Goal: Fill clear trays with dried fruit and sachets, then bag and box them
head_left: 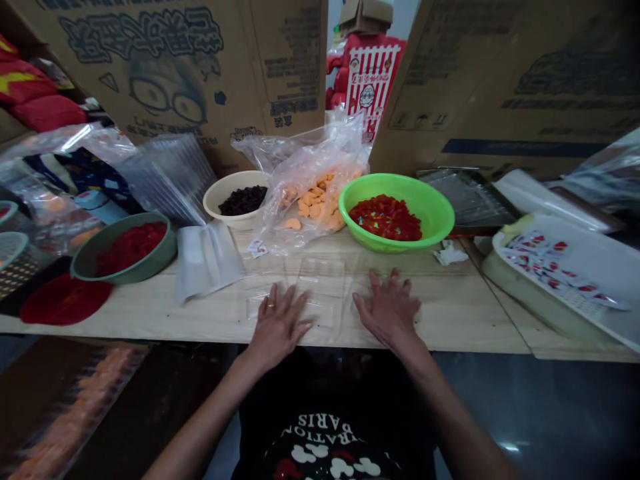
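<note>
Sage bowl (125, 275) of red pieces (130, 247) well left of clear plastic tray (320, 293); left hand (277, 327) open, flat on tray's left part, gripping nothing; tray on wooden table (465, 313), near front edge; right hand (387, 310) open, empty, at tray's right edge; green bowl (430, 213) behind tray, apart.

Wall: large printed cardboard cartons (150, 73) stood upright in front of you.
Furniture: you faced a pale wooden table (450, 327).
Floor: a dark polished floor (550, 413) shone faintly below you.
</note>
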Demonstrator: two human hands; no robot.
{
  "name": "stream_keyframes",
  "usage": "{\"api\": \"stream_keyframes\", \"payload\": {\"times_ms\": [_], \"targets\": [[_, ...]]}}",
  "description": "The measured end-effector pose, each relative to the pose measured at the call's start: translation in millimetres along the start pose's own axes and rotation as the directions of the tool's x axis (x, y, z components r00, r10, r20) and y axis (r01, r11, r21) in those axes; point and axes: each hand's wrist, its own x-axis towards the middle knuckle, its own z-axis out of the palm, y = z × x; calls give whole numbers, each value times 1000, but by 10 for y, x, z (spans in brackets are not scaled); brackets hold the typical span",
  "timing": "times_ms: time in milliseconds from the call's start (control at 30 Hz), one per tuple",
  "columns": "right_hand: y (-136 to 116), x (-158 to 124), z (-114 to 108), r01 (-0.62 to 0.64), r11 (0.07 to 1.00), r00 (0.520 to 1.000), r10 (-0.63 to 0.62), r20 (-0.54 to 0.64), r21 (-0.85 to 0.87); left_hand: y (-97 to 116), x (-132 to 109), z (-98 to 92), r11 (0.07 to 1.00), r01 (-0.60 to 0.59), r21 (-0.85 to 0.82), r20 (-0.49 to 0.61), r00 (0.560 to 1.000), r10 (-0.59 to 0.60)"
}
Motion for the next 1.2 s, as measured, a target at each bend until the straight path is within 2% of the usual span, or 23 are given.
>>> {"api": "stream_keyframes", "payload": {"times_ms": [67, 133, 267, 333, 400, 433, 467, 500, 567, 600, 633, 667, 700, 733, 767, 800, 833, 900, 933, 967, 1033, 1100, 1200], "targets": [[-9, 42, 28, -14, 1000, 999, 13, 37, 11, 159, 61, 81, 1000, -20, -14, -12, 1000, 19], [67, 77, 44, -22, 1000, 998, 22, 67, 6, 208, 122, 125, 1000, -17, -24, -35, 999, 16], [368, 91, -10, -26, 1000, 997, 25, 67, 5, 225, 269, 106, 993, 94, -74, -95, 990, -100], [509, 79, -71, -18, 999, 999, 17, 31, 42, 330, 356, 34, 969, 150, -196, -163, 969, -183], [605, 60, -129, -26, 990, 1000, 25, 5, 137, 538, 448, -75, 869, 158, -469, -186, 944, -272], [629, 47, -150, -7, 975, 1000, 6, 5, 224, 672, 496, -135, 746, 155, -648, -130, 942, -309], [634, 31, -162, 39, 939, 999, -46, 11, 341, 818, 544, -192, 555, 167, -815, -23, 948, -318], [620, 11, -164, 106, 873, 992, -128, 14, 475, 968, 594, -242, 309, 201, -930, 111, 952, -286], [543, -42, -147, 237, 666, 947, -320, -16, 707, 1243, 691, -305, -179, 284, -942, 314, 934, -168], [491, -73, -134, 273, 563, 921, -388, -42, 780, 1353, 733, -314, -353, 295, -888, 359, 924, -131], [443, -104, -125, 289, 490, 903, -424, -65, 823, 1434, 767, -309, -464, 283, -839, 377, 918, -121], [405, -133, -121, 299, 452, 897, -434, -86, 840, 1481, 791, -294, -518, 265, -813, 382, 915, -130], [386, -155, -125, 316, 451, 895, -435, -104, 835, 1488, 803, -272, -518, 263, -814, 382, 914, -136], [390, -169, -137, 337, 488, 897, -426, -118, 805, 1452, 804, -249, -461, 274, -844, 375, 916, -141], [416, -172, -153, 347, 567, 909, -399, -119, 747, 1373, 794, -229, -334, 288, -897, 353, 923, -152], [460, -163, -168, 327, 681, 933, -345, -107, 656, 1254, 774, -215, -133, 285, -949, 306, 934, -184], [517, -142, -179, 269, 803, 960, -265, -87, 532, 1103, 744, -209, 128, 263, -956, 229, 946, -232], [632, -75, -167, 82, 965, 996, -69, -62, 248, 755, 660, -210, 647, 225, -728, 25, 953, -302], [673, -34, -144, 5, 991, 998, 3, -62, 131, 589, 609, -209, 813, 224, -538, -47, 955, -294], [697, 7, -110, -36, 998, 997, 39, -64, 47, 448, 556, -198, 907, 221, -359, -69, 962, -262], [689, 80, -28, -29, 999, 997, 27, -66, -33, 279, 451, -134, 978, 160, -133, 1, 987, -162], [625, 137, 49, 2, 999, 998, -6, -68, -51, 268, 366, -12, 996, 58, -74, 78, 996, -52], [508, 195, 103, 13, 999, 998, -16, -67, -51, 415, 297, 153, 994, -24, -111, 74, 997, 32]]}}
